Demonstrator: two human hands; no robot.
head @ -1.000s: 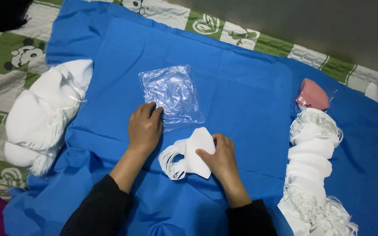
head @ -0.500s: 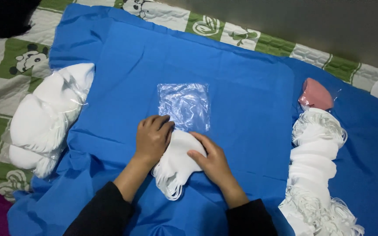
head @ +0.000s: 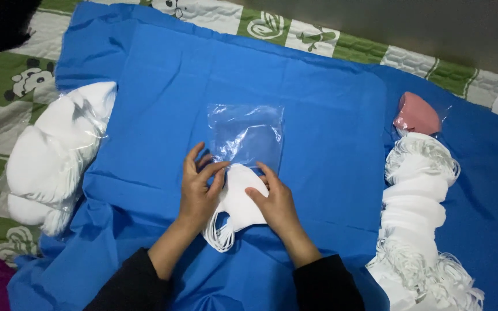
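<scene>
Head view: a smooth, matte blue cloth (head: 329, 115) covers most of the frame, creased along its near edge, and serves as the reference surface. Beneath it, a quilted green-and-white blanket (head: 7, 115) with printed animal figures shows along the cloth's left and far edges. On the cloth's left edge lies a bulging clear plastic bag of stacked white masks (head: 53, 155), rounded and glossy. Along the cloth's right side runs a long loose row of white masks (head: 416, 213), soft, with thin curled ear loops fringing both sides. At the far end of that row sits a single pink mask in clear wrap (head: 416, 115). At the cloth's centre lies a flat, square, transparent plastic pouch (head: 249, 135), wrinkled and shiny. Just near of the pouch, touching its open edge, is a small stack of white masks (head: 238, 201), curved, loops hanging. The left hand (head: 198, 193) and right hand (head: 275, 201) pinch this stack from either side, fingers closed on it.
</scene>
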